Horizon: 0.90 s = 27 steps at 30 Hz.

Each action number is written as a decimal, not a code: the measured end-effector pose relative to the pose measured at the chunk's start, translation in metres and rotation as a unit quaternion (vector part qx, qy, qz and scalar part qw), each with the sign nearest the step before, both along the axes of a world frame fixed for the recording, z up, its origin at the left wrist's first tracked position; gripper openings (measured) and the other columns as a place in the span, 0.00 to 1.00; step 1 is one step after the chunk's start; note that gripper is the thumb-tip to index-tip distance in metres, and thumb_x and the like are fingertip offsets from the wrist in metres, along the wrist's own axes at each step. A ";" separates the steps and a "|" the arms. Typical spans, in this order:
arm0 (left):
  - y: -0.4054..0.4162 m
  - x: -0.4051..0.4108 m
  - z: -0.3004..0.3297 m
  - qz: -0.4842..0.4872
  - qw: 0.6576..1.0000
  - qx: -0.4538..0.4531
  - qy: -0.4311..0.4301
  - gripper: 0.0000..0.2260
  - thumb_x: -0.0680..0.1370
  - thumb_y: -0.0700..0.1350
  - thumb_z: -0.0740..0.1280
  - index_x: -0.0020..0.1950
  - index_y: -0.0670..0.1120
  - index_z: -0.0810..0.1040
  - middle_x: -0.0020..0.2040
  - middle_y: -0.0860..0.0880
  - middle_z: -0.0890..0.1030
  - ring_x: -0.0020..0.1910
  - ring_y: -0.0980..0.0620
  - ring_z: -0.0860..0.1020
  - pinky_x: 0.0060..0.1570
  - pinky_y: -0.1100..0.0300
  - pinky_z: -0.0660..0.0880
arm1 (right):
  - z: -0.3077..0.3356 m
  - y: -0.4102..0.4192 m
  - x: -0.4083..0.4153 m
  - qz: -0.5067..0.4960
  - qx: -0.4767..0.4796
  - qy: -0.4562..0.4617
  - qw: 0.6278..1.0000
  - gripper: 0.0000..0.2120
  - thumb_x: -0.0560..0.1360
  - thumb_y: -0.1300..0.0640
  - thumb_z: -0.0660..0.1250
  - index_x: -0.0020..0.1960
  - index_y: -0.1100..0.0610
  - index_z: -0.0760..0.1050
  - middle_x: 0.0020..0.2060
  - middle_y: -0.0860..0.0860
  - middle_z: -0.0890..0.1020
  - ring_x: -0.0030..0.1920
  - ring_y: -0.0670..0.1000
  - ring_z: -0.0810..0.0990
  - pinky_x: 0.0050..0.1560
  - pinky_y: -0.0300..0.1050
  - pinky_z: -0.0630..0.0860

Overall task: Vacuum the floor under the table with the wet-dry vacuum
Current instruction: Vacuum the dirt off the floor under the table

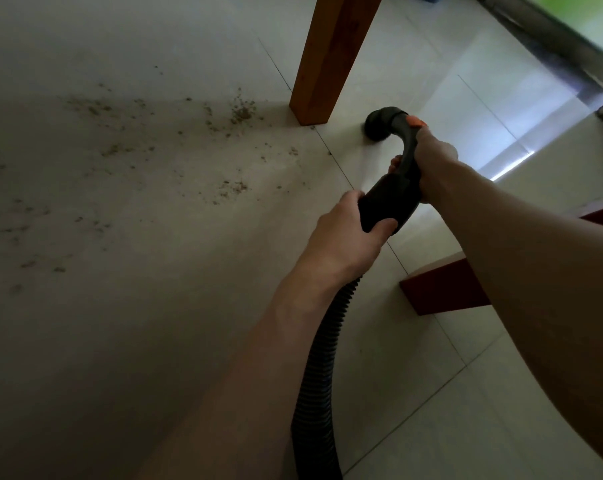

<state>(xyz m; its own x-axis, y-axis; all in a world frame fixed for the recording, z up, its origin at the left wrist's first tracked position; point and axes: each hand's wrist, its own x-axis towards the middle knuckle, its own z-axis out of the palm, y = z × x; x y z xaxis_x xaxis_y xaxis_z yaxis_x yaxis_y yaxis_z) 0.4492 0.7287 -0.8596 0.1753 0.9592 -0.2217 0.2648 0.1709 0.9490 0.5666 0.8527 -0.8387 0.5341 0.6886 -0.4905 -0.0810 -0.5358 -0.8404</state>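
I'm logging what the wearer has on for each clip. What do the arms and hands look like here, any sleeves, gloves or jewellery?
Both forearms are bare right down to the frame edge, with no sleeves in view. The left hand and right hand wear no gloves, and no watch, bracelet or ring shows on the visible sides.

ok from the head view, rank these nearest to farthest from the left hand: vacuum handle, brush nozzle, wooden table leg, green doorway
1. vacuum handle, gripped at its lower end by the left hand
2. brush nozzle, ahead on the floor tiles
3. wooden table leg, beyond and left of the nozzle
4. green doorway, far upper right
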 end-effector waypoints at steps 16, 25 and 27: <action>-0.007 -0.014 0.007 -0.026 0.994 -0.105 0.005 0.27 0.79 0.63 0.52 0.57 0.42 0.74 0.44 0.45 0.79 0.41 0.49 0.79 0.39 0.59 0.76 | 0.005 -0.042 -0.026 0.072 -0.061 -0.002 0.996 0.21 0.77 0.45 0.65 0.55 0.64 0.71 0.27 0.55 0.75 0.17 0.49 0.72 0.20 0.36 0.72; -0.021 -0.023 0.025 -0.152 0.981 -0.102 0.064 0.30 0.76 0.67 0.53 0.55 0.42 0.75 0.48 0.44 0.80 0.46 0.48 0.80 0.50 0.56 0.77 | 0.013 -0.068 -0.027 0.143 -0.043 0.035 0.988 0.17 0.75 0.45 0.68 0.48 0.59 0.73 0.24 0.53 0.74 0.19 0.48 0.73 0.23 0.37 0.72; -0.024 -0.025 0.026 -0.144 0.981 -0.099 0.081 0.30 0.76 0.67 0.53 0.56 0.42 0.75 0.49 0.44 0.80 0.47 0.48 0.80 0.51 0.55 0.77 | 0.013 -0.068 -0.032 0.140 -0.040 0.036 0.989 0.19 0.74 0.43 0.69 0.50 0.59 0.74 0.23 0.53 0.74 0.17 0.48 0.72 0.23 0.36 0.72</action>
<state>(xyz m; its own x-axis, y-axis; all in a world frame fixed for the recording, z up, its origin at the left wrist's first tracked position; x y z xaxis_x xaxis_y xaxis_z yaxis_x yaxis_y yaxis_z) 0.4239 0.7050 -0.8336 0.3805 0.8101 -0.4460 0.4733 0.2438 0.8465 0.5350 0.7842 -0.8254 0.2904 0.7618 -0.5791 0.0215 -0.6103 -0.7919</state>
